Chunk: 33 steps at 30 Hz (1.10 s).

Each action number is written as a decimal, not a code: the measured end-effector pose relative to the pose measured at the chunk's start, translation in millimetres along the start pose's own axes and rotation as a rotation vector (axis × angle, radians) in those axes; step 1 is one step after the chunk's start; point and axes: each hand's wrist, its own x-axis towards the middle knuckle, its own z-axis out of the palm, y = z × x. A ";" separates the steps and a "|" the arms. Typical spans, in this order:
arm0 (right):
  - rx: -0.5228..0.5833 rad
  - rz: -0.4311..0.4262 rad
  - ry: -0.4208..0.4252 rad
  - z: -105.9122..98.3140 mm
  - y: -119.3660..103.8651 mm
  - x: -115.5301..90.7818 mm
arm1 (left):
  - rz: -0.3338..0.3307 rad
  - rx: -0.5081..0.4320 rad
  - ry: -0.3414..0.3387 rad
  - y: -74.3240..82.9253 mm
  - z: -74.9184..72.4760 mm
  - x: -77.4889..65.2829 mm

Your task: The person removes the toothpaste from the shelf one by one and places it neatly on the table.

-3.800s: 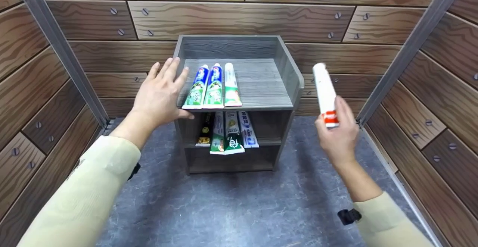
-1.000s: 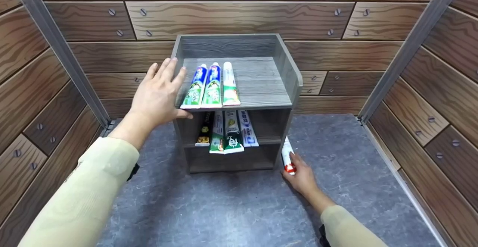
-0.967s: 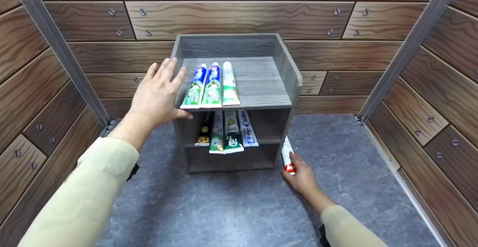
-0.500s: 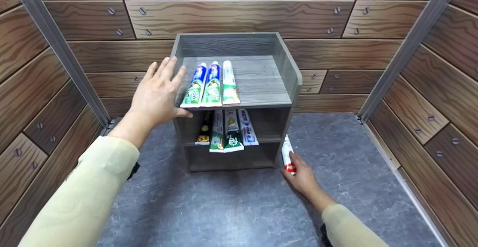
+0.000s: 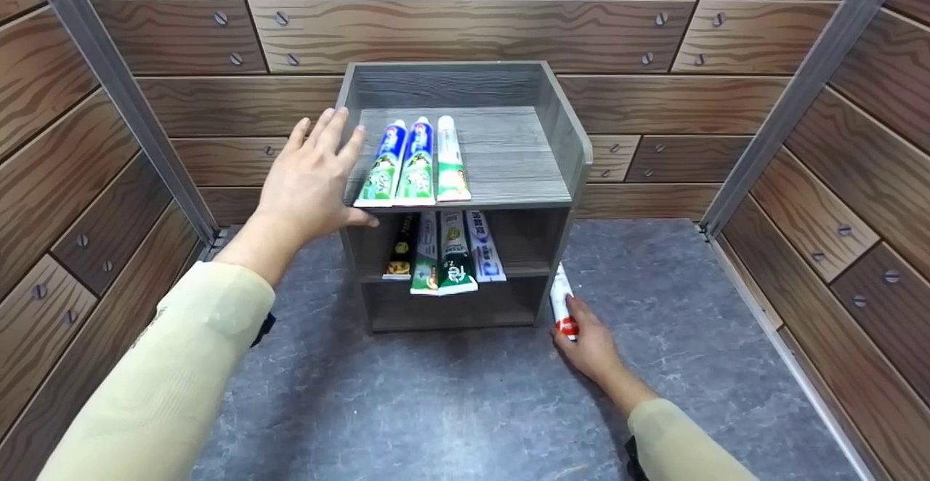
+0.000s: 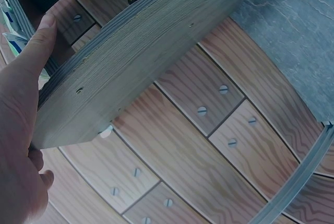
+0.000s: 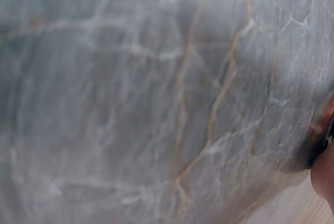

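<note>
My right hand (image 5: pixel 592 346) is low, beside the shelf's right side, gripping a white toothpaste tube (image 5: pixel 561 296) by its red end. The tube lies close along the side panel, and its far end is partly hidden. In the right wrist view only a fingertip (image 7: pixel 324 177) shows at the edge, near a red bit of the tube. My left hand (image 5: pixel 309 179), fingers spread, rests on the left side of the grey shelf unit (image 5: pixel 508 139). Its thumb (image 6: pixel 39 44) lies over the front edge in the left wrist view.
Two blue-green toothpaste tubes (image 5: pixel 416 165) and a white-green one (image 5: pixel 451 161) lie on the top shelf. Several more tubes (image 5: pixel 455 252) jut from the middle shelf. Grey marbled floor (image 5: pixel 436 401) surrounds the unit; wood-patterned walls (image 5: pixel 465 34) enclose it on three sides.
Since the oldest frame, my right hand has brought the white tube down and left, from the air to beside the shelf's right side. Over the last second both hands have kept still.
</note>
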 end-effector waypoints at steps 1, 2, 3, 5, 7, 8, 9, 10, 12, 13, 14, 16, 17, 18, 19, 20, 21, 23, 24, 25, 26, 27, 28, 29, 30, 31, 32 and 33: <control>0.003 0.009 -0.008 0.0 -0.3 0.3 | 0.001 -0.001 0.001 -0.2 0.0 -0.1; 0.004 0.017 -0.015 0.1 -0.7 0.5 | 0.000 -0.002 0.003 -0.2 -0.1 -0.3; 0.008 0.023 -0.019 -0.2 -1.1 0.8 | 0.000 -0.003 0.004 -0.3 -0.1 -0.4; 0.019 0.040 -0.030 -1.6 -1.1 0.3 | -0.002 -0.007 0.005 0.4 0.3 -0.4; 0.030 0.053 -0.033 -3.4 -1.4 0.1 | -0.004 -0.010 0.002 1.0 0.5 -0.4; 0.036 0.059 -0.033 -4.2 -1.2 0.2 | -0.006 -0.010 -0.001 1.3 0.4 -0.4; 0.042 0.067 -0.033 -5.1 -1.0 0.3 | -0.006 -0.009 -0.003 1.5 0.4 -0.4; 0.046 0.079 -0.035 -5.9 -1.0 0.5 | -0.006 -0.009 -0.005 1.6 0.3 -0.3; 0.055 0.102 -0.038 -8.3 -1.4 1.3 | -0.005 -0.006 -0.007 1.6 0.0 -0.2; 0.059 0.109 -0.036 -9.6 -1.4 2.0 | -0.005 -0.004 -0.008 1.4 -0.1 -0.2; 0.062 0.118 -0.038 -11.2 -2.1 2.6 | -0.004 0.001 -0.007 1.2 -0.2 -0.1; 0.068 0.125 -0.035 -15.2 -4.4 4.3 | -0.003 0.006 -0.007 0.6 -0.4 -0.1; 0.073 0.123 -0.029 -17.0 -5.5 5.1 | -0.003 0.009 -0.007 0.3 -0.5 -0.1; 0.076 0.119 -0.023 -18.9 -7.1 5.8 | -0.002 0.011 -0.009 0.2 -0.5 -0.1; 0.078 0.112 -0.015 -20.9 -8.9 6.9 | -0.002 0.012 -0.009 0.0 -0.9 -0.2; 0.081 0.106 -0.008 -22.6 -10.9 7.7 | -0.002 0.014 -0.011 -0.3 -1.1 -0.2; 0.084 0.096 0.006 -24.5 -13.2 8.5 | -0.002 0.014 -0.014 -0.5 -1.3 -0.2; 0.093 0.069 0.035 -28.0 -18.1 9.9 | -0.001 0.018 -0.020 -0.4 -1.8 -0.1; 0.092 0.051 0.052 -30.1 -21.1 10.5 | -0.002 0.021 -0.023 -0.5 -1.9 0.0; 0.090 0.036 0.068 -31.9 -23.8 11.2 | -0.002 0.024 -0.026 -0.4 -2.0 0.0; 0.090 0.022 0.082 -33.8 -26.8 11.9 | -0.002 0.026 -0.029 -0.4 -2.1 0.1; 0.087 0.012 0.094 -35.8 -29.7 12.6 | -0.003 0.029 -0.031 -0.4 -2.1 0.1; 0.084 0.004 0.102 -38.0 -32.8 13.2 | -0.003 0.029 -0.033 -0.2 -2.3 0.1; 0.080 0.000 0.108 -40.3 -36.2 13.8 | -0.004 0.031 -0.036 -0.1 -2.2 0.0; 0.079 -0.001 0.112 -42.5 -39.3 14.1 | -0.005 0.031 -0.039 -0.2 -2.1 0.1; 0.079 0.001 0.113 -44.6 -42.2 14.4 | -0.006 0.033 -0.041 0.0 -2.1 0.0; 0.082 0.002 0.119 -47.0 -45.7 14.2 | -0.007 0.031 -0.042 0.0 -1.8 0.1; 0.080 0.002 0.125 -49.3 -48.7 14.1 | -0.008 0.031 -0.043 0.0 -1.5 0.1</control>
